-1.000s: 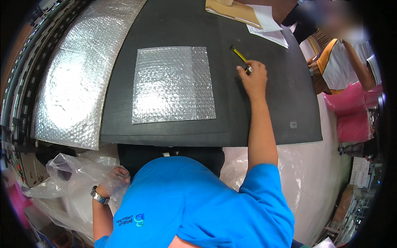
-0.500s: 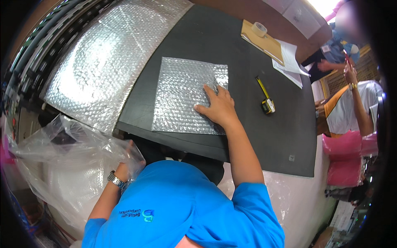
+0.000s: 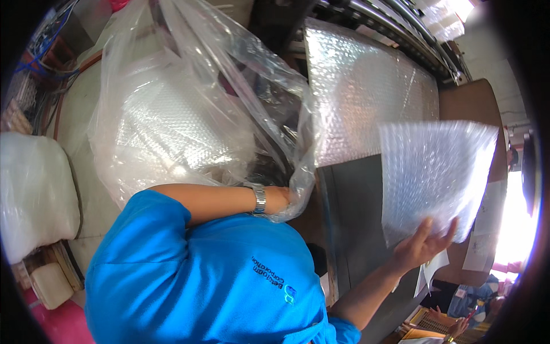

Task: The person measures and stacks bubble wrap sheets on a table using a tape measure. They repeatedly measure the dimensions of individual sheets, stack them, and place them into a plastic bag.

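Observation:
My right hand (image 3: 424, 249) grips a small bubble wrap sheet (image 3: 438, 178) at its lower edge, holding it up above the dark table (image 3: 358, 229). The sheet is a little blurred by motion. At the table's left edge, my left hand (image 3: 279, 199), with a metal watch at the wrist, is closed on the rim of a large clear plastic bag (image 3: 269, 54). Its fingers are partly covered by the film. Inside the bag, bubble wrap pieces (image 3: 183, 126) lie low, seen through the plastic.
A wide bubble wrap sheet (image 3: 366, 97) lies beyond the table, beside a machine with rollers (image 3: 389, 28). At far left sits a filled white plastic bundle (image 3: 34, 195). Papers (image 3: 484, 252) lie past the table's right side. Co-workers' hands (image 3: 455, 327) show at the lower right.
My right hand has lifted the small bubble wrap sheet off the table. The view has swung left, bringing the plastic bag toward the middle. My left hand stays at the bag's rim.

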Tool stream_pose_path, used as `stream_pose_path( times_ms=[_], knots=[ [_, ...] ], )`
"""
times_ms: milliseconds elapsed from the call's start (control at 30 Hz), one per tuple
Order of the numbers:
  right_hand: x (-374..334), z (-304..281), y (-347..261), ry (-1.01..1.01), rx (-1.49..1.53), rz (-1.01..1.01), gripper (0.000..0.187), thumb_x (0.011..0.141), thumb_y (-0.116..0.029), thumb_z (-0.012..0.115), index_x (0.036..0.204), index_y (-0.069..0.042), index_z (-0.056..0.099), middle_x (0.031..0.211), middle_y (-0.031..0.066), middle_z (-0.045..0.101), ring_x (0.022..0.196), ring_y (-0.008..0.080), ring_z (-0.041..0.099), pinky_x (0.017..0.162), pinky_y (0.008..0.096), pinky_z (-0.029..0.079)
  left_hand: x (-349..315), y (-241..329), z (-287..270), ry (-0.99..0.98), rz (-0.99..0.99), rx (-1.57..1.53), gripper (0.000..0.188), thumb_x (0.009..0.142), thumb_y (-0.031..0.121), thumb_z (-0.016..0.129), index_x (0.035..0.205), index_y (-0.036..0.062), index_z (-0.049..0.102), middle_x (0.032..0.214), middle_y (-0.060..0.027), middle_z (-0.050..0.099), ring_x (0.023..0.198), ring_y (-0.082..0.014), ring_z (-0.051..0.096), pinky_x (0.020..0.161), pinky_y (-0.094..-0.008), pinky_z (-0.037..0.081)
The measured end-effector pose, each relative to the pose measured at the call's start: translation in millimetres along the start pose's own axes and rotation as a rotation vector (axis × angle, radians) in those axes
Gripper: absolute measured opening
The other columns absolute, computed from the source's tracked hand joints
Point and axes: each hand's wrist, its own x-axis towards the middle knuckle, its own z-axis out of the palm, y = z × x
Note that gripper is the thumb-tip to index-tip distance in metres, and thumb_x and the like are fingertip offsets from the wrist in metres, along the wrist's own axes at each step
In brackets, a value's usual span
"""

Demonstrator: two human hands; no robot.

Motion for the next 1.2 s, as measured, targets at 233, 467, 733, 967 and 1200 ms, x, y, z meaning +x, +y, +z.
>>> stream_pose_path(
  times_ms=[233, 467, 733, 967, 1200],
  knots=[
    [-26.6, 191.6, -106.6, -0.714, 0.087, -0.64, 0.052, 0.076, -0.004, 0.056, 0.125, -0.015, 0.041, 0.107, 0.0144, 0.05, 0.09, 0.0255, 0.05, 0.08, 0.0363, 0.04, 28.2, -28.4, 29.1, 0.057, 0.266, -0.084, 0.033, 0.078, 0.019, 0.049, 0.106, 0.0026, 0.054, 0.105, -0.0207, 0.055, 0.095, -0.0321, 0.055, 0.084, -0.0386, 0.042],
    [-138.5, 274.7, -24.2, -1.835, -0.249, -0.22, 0.062, 0.073, -0.037, 0.063, 0.129, -0.025, 0.037, 0.132, 0.0244, 0.029, 0.119, 0.0367, 0.035, 0.095, 0.0386, 0.034, -37.3, -24.5, -24.0, -0.148, -0.034, -0.129, 0.046, 0.087, 0.03, 0.041, 0.122, -0.0002, 0.041, 0.114, -0.0253, 0.049, 0.102, -0.0342, 0.051, 0.088, -0.0374, 0.04],
    [-106.0, 199.8, 20.8, -2.11, -0.84, 0.073, 0.066, 0.074, -0.046, 0.057, 0.131, -0.021, 0.033, 0.126, 0.0196, 0.039, 0.118, 0.0372, 0.035, 0.098, 0.0409, 0.031, -162.5, -38.7, -103.2, -0.477, -0.336, -0.425, 0.081, 0.078, 0.056, 0.049, 0.134, 0.0038, 0.022, 0.126, -0.0235, 0.041, 0.118, -0.0333, 0.039, 0.098, -0.039, 0.03],
    [-102.8, 191.5, 21.5, -2.042, -0.398, 0.128, 0.061, 0.078, -0.037, 0.056, 0.131, -0.015, 0.034, 0.122, 0.0212, 0.044, 0.112, 0.0359, 0.043, 0.096, 0.0409, 0.034, -177.8, 27.6, -197.1, -0.654, -0.515, -0.457, 0.032, 0.084, 0.029, 0.052, 0.102, 0.0036, 0.058, 0.084, -0.0117, 0.062, 0.076, -0.0214, 0.059, 0.068, -0.0321, 0.045],
    [-34.0, 128.5, -3.2, -1.62, 0.531, 0.291, 0.044, 0.081, -0.02, 0.055, 0.121, -0.005, 0.045, 0.114, 0.0164, 0.051, 0.105, 0.0238, 0.05, 0.088, 0.0348, 0.04, -133.5, 133.5, -284.3, -0.238, 0.195, -0.099, 0.019, 0.079, 0.023, 0.062, 0.08, 0.0038, 0.058, 0.072, -0.0083, 0.057, 0.064, -0.019, 0.056, 0.055, -0.0286, 0.043]
  ],
)
